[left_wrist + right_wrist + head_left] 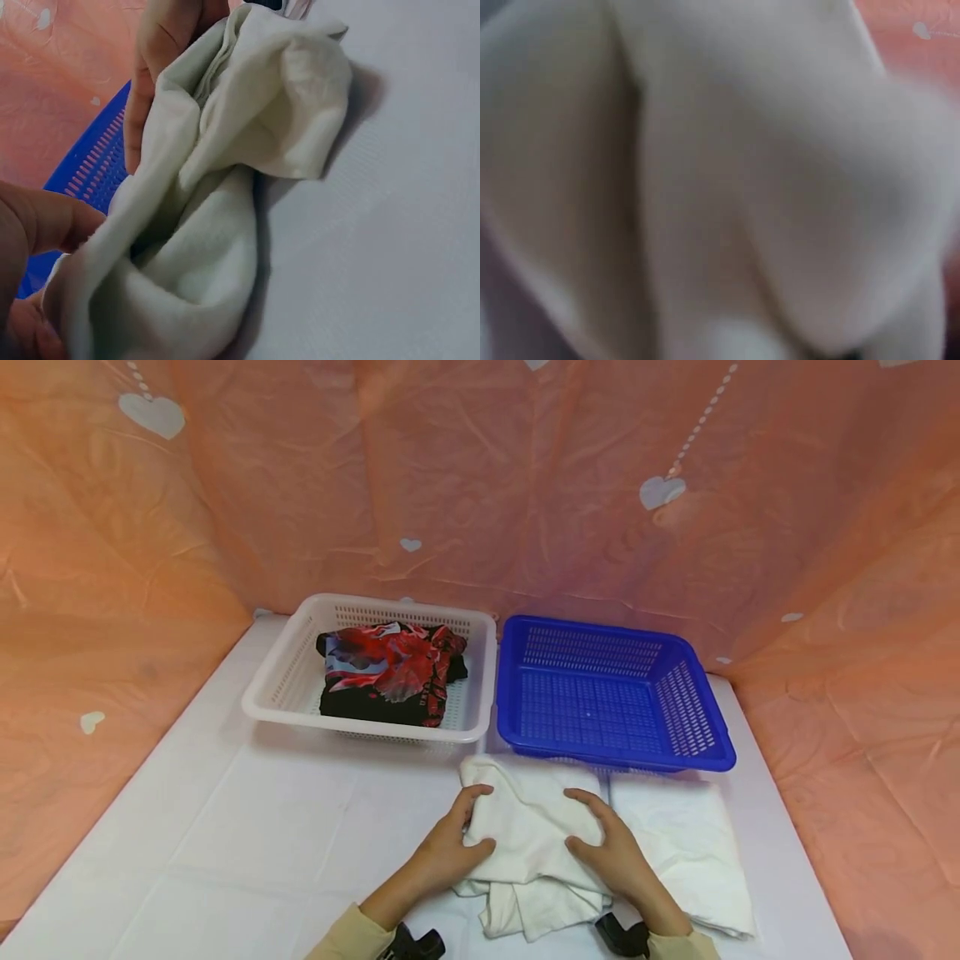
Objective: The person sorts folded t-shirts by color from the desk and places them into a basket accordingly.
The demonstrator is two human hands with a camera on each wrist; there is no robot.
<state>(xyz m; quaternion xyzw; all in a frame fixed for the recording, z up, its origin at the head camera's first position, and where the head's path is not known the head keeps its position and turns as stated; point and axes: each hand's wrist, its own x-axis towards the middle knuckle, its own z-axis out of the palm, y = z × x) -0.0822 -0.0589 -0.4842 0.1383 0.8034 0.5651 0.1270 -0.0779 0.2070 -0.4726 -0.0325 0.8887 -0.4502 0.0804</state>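
Note:
A bunched, partly folded white cloth (528, 822) lies in front of the baskets, with a loose flap (547, 906) hanging toward the near side. My left hand (452, 843) grips its left edge, thumb on top and fingers at the side. On the opposite edge, my right hand (611, 846) holds the cloth between thumb and fingers. The left wrist view shows the cloth (217, 225) slack, with open folds. In the right wrist view the blurred cloth (727, 172) fills nearly everything and hides the right hand.
Behind the cloth stands a blue basket (611, 752). Left of it, a white basket (258, 702) holds a folded black-and-red printed garment (390, 672). A flat folded white cloth (682, 852) lies to the right on the white table (255, 827). Orange curtains (487, 485) surround the table.

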